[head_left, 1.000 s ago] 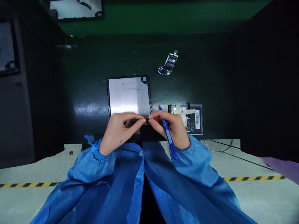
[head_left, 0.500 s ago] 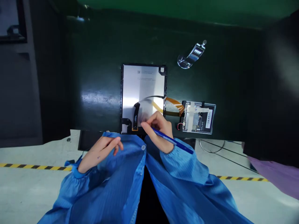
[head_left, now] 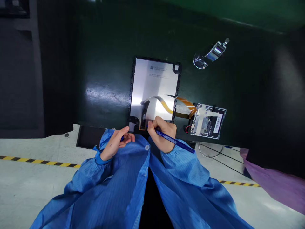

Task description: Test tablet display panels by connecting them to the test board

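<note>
A silver display panel (head_left: 154, 79) with a black frame lies near the table's front edge. My right hand (head_left: 162, 133) grips a blue pen (head_left: 176, 141), its front end at the panel's lower edge beside a black flex strip (head_left: 144, 115). Curled at the panel's lower left corner, my left hand (head_left: 118, 141) has its thumb by the edge and a small dark blue item (head_left: 122, 138) partly showing between thumb and fingers. Orange flat cables (head_left: 187, 105) link the panel to a small circuit board unit (head_left: 207, 121) on the right.
A shiny metal holder (head_left: 211, 55) stands at the back right of the dark green table (head_left: 105, 63). At the far left is a dark grey surface (head_left: 19, 79). Purple cloth (head_left: 269, 178) shows at the lower right, above a floor with striped tape (head_left: 43, 162).
My left hand has moved right and up to the panel's lower left corner, its fingers now curled. The panel and board appear shifted right and slightly tilted as the view moved.
</note>
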Demonstrator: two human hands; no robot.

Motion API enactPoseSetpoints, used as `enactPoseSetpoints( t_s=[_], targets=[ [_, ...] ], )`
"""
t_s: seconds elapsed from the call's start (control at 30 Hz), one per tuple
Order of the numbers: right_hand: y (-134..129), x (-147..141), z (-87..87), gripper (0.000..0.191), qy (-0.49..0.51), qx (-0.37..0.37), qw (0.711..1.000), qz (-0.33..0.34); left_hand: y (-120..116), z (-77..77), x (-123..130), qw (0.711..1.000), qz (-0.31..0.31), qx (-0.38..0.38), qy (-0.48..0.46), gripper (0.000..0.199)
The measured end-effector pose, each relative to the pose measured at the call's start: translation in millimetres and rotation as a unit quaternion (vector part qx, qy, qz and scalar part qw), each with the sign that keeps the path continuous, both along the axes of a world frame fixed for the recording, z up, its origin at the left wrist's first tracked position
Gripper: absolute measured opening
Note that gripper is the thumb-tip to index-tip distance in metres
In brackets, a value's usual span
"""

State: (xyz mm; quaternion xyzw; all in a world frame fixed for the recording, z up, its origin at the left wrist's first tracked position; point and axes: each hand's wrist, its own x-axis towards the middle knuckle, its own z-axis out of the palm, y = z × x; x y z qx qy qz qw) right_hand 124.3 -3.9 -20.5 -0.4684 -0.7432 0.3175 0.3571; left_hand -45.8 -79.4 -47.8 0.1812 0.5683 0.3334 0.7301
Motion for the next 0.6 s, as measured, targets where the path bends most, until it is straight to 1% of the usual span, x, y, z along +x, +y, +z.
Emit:
enactPoseSetpoints(
  t_s=[0.1,0.2,0.23,0.3,0.33,0.4,0.43,0.47,0.5,0.53,0.57,0.6],
  targets=[
    [-1,1,-3.1,0.035,0.02,-0.005,1.0,-0.017,1,1.1,2,1.0,0.015,0.005,0.005,0.061],
    [-1,10,-3.2,0.034,0.091,-0.039,0.993,-0.061,1,2.4,5,1.0,0.014,0.023,0.001,0.061],
    [-2,14,-2.3,0.029,0.123,-0.042,0.989,-0.065,0,2.9,6,0.999,0.009,0.03,0.0,0.062],
    [-3,25,0.6,0.012,0.154,-0.032,0.987,-0.032,-1,4.9,9,0.999,-0.002,0.045,0.006,0.061],
    [-4,30,2.1,0.011,0.144,-0.017,0.989,0.008,-2,6.7,10,0.998,-0.006,0.052,0.015,0.059],
    [-6,37,4.6,0.024,0.068,0.033,0.99,0.119,-6,13.2,13,0.997,-0.008,0.064,0.044,0.052],
    [-7,39,5.4,0.029,0.015,0.067,0.983,0.172,-8,18.0,14,0.995,-0.008,0.073,0.064,0.049],
    [-8,40,6.1,0.034,-0.037,0.105,0.972,0.209,-11,23.8,15,0.992,-0.01,0.091,0.088,0.047],
    [-9,40,6.9,0.038,-0.077,0.144,0.96,0.226,-14,30.2,15,0.986,-0.018,0.12,0.112,0.047],
    [-10,41,8.2,0.04,-0.102,0.178,0.953,0.222,-15,36.7,15,0.977,-0.031,0.165,0.129,0.047],
    [-10,43,10.1,0.041,-0.107,0.211,0.951,0.199,-16,42.8,15,0.967,-0.045,0.212,0.134,0.048],
    [-10,45,12.5,0.042,-0.099,0.236,0.951,0.174,-15,48.1,16,0.96,-0.038,0.247,0.129,0.048]
  ],
)
